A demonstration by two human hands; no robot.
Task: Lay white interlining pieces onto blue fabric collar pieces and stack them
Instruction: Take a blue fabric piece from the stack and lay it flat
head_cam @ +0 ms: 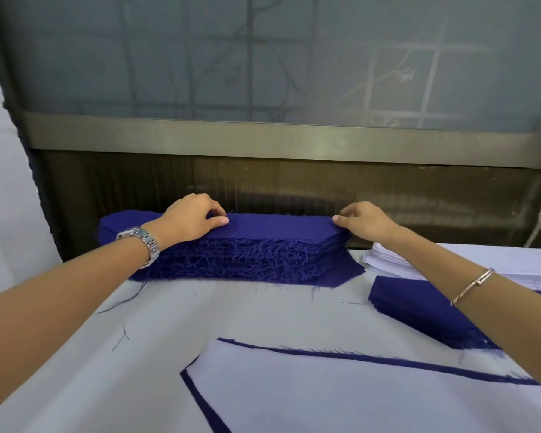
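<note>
Head view: my left hand pinches the top dark-blue fabric collar piece between thumb and curled fingers, and my right hand pinches its other end. It lies on the tall frayed blue stack at frame centre. Done so far: one white interlining piece laid on blue, lower centre. At right are a thin white interlining pile and a smaller blue stack just in front of it. Judging by the tall stack, most of the work is left. The surface is a pale cloth-covered table with stray blue threads on it. Behind it a dull metal rail crosses mid-frame, with a grey panel above.
</note>
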